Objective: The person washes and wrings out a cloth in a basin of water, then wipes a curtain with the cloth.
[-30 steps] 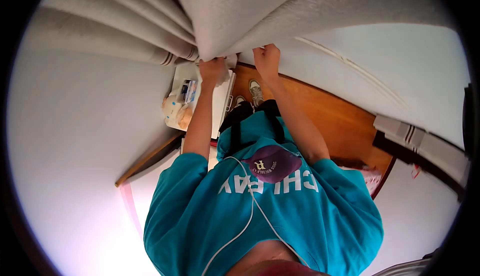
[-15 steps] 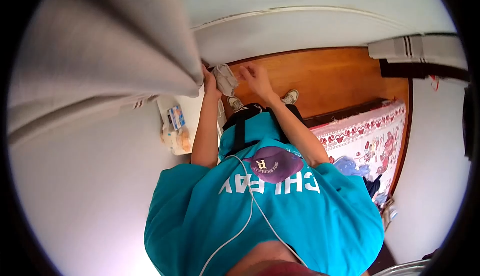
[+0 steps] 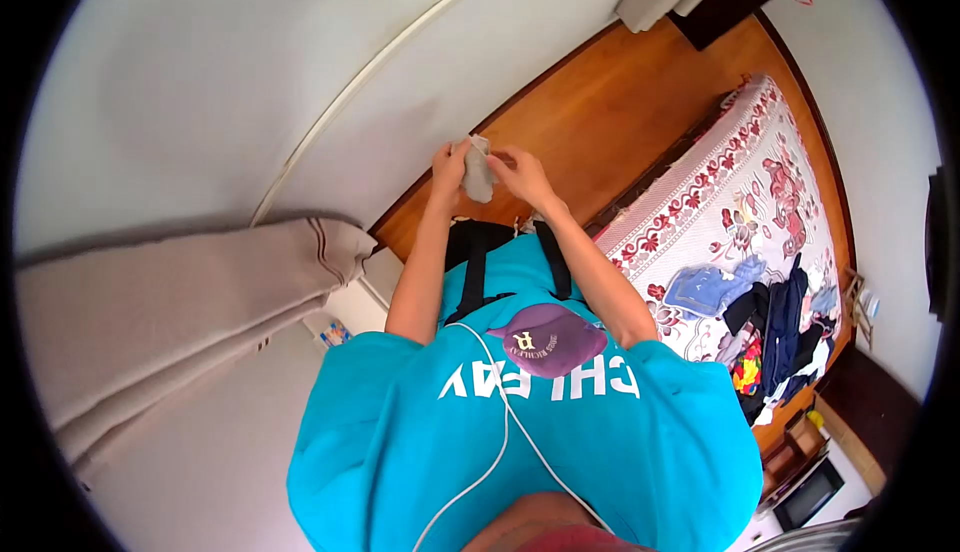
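In front of my waist, my left hand (image 3: 449, 173) is closed around one side of a small grey-beige cloth (image 3: 479, 178), which hangs down in a crumpled fold. My right hand (image 3: 522, 176) meets the cloth's upper right edge, its fingers bent and pinched there. Both hands are close together above the wooden floor. The cloth's exact kind cannot be made out.
A grey curtain (image 3: 190, 287) with dark stripes hangs at the left, beside the pale wall (image 3: 230, 72). To the right, a bed with a red-and-white patterned cover (image 3: 735, 192) holds piled clothes (image 3: 775, 322). Wooden floor (image 3: 560, 117) runs between wall and bed.
My body has turned to the right, bringing more of the bed and clothes into view. The curtain is farther from the camera. My right hand has come in to the cloth.
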A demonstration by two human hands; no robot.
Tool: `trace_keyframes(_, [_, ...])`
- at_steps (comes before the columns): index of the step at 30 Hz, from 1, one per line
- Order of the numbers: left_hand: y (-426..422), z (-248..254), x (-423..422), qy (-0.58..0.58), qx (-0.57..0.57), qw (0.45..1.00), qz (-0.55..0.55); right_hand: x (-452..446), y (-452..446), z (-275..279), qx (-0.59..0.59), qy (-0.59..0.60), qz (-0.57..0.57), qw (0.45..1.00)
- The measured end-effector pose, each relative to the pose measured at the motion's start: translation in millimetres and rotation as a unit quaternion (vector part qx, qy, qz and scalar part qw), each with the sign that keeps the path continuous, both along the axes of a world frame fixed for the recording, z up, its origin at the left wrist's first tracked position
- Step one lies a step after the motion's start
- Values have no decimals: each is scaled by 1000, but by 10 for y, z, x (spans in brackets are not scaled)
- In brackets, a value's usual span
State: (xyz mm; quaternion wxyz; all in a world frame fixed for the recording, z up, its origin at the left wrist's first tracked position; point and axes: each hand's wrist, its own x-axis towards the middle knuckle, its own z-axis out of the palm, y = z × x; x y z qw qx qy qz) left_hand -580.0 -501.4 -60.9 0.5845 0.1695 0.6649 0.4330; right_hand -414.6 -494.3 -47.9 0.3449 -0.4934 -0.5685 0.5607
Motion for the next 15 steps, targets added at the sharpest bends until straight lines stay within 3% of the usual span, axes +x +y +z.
trace_keyframes(2, [298, 34, 392, 29, 46, 997, -62, 323, 162, 34, -7, 8, -32, 999])
trace_keyframes(3, [395, 33, 567, 28, 46, 996, -74, 462, 222, 130, -35, -43, -25, 998])
trace_keyframes(5, [656, 45, 933, -58, 64, 990, -113, 702, 360, 142, -66, -91, -31, 993])
trace_keyframes(7, [906, 198, 1269, -62, 53, 986, -144, 890, 479, -14, 3, -72, -187, 980])
trace_keyframes(10, [1347, 249, 1724, 39, 155, 945, -286, 1352, 787, -202, -17, -76, -242, 967])
trace_keyframes(11, [1506, 249, 1888, 34, 157, 942, -295, 1505, 916, -262, -8, -82, -258, 963])
trace_keyframes(13, [1821, 369, 2254, 197, 250, 893, -317, 1766, 1229, -202, 8, -112, -286, 952])
trace_keyframes(14, [2015, 153, 2447, 241, 321, 875, -271, 1895, 1404, -166, 24, -137, -303, 943])
trace_keyframes(15, [2205, 219, 2586, 236, 326, 873, -277, 2016, 1593, -131, 26, -140, -311, 940])
